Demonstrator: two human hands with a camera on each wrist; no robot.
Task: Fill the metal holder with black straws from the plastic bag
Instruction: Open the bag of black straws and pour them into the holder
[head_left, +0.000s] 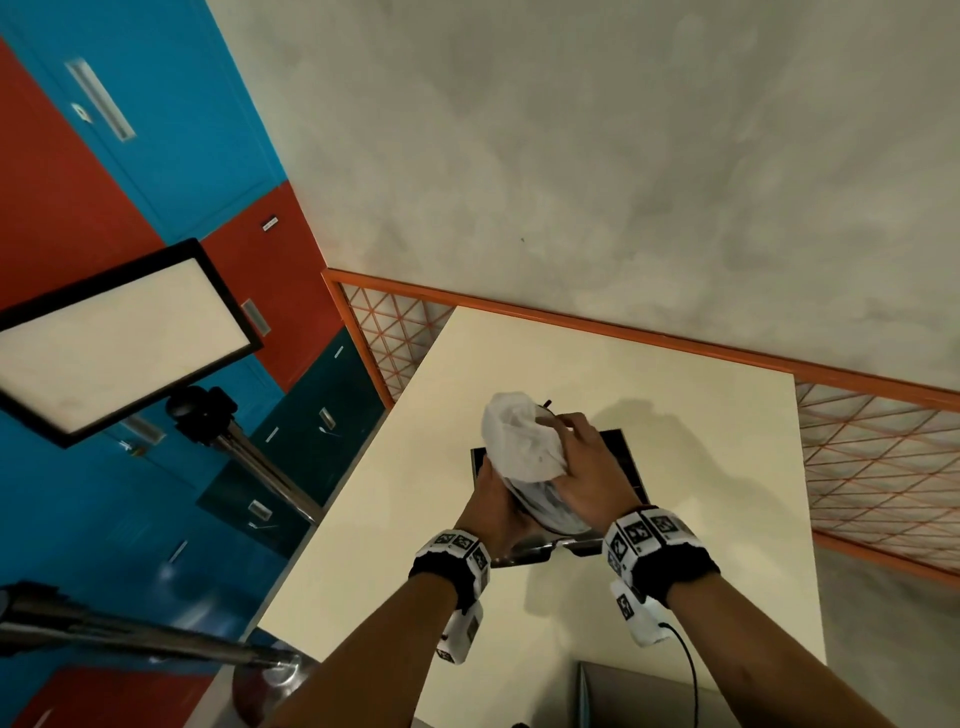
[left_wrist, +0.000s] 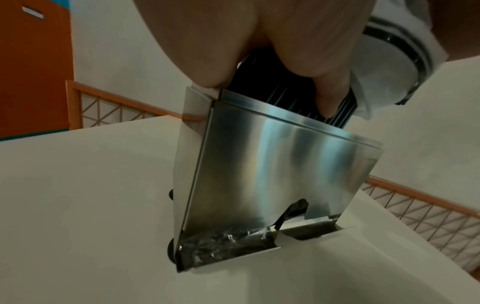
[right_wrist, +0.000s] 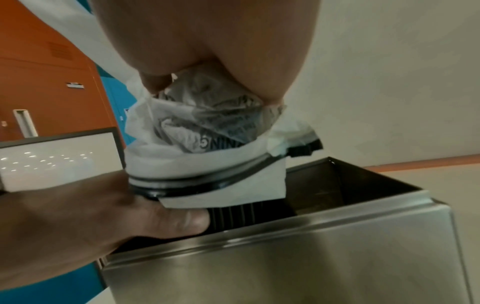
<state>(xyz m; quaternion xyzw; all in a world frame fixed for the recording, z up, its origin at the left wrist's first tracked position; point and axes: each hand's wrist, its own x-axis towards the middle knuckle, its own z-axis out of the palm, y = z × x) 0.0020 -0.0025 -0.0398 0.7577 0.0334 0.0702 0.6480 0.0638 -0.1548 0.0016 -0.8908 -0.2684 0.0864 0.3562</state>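
Note:
The metal holder (head_left: 621, 449) stands open-topped on the cream table (head_left: 701, 395). Above its opening, both hands hold a white plastic bag (head_left: 517, 439) mouth down. My left hand (head_left: 493, 491) grips the bundle of black straws (right_wrist: 241, 212) where it leaves the bag's mouth, thumb (right_wrist: 182, 223) against the straws. My right hand (head_left: 574, 447) squeezes the crumpled upper part of the bag (right_wrist: 207, 131). In the left wrist view, the straws (left_wrist: 259, 82) reach down into the holder (left_wrist: 272, 164) past its rim. The bag (left_wrist: 376, 61) is bunched beside my fingers (left_wrist: 324, 86).
An orange mesh fence (head_left: 883, 467) borders the table's far and right sides. A light panel (head_left: 119, 338) on a stand rises at the left before red and blue lockers (head_left: 104, 156). A grey box (head_left: 634, 691) sits at the table's near edge.

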